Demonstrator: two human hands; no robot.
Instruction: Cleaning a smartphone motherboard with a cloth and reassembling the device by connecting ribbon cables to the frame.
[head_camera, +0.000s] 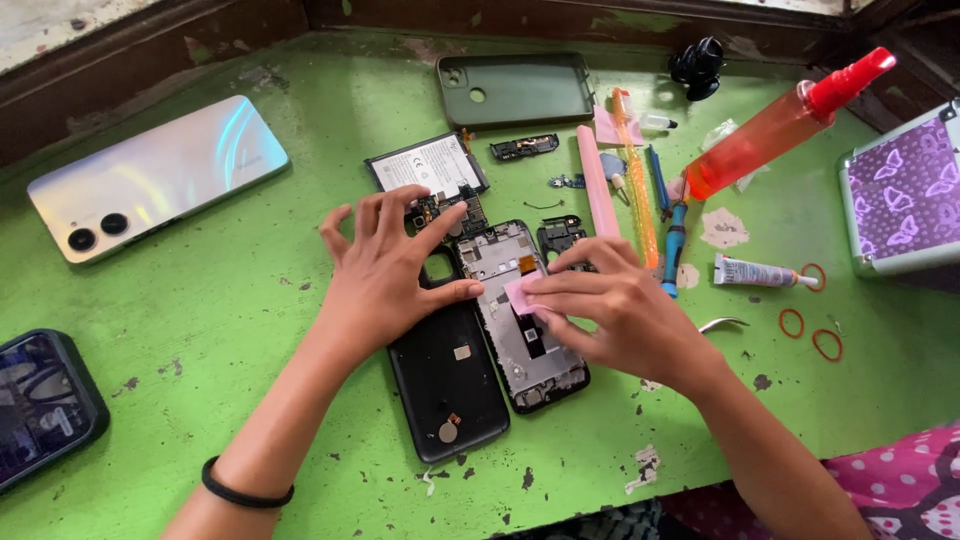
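Phone frame (top under right hand)

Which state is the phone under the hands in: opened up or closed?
Opened up. The frame lies with its insides bare, its black back cover off beside it, and the battery out on the table.

Green table, pink pad

The opened phone frame lies flat near the middle of the green table, its bare inner side up, showing grey metal, a dark board strip and small parts. A small pink pad rests on its upper middle. Touching its left edge lies the black back cover, inner side up, running parallel
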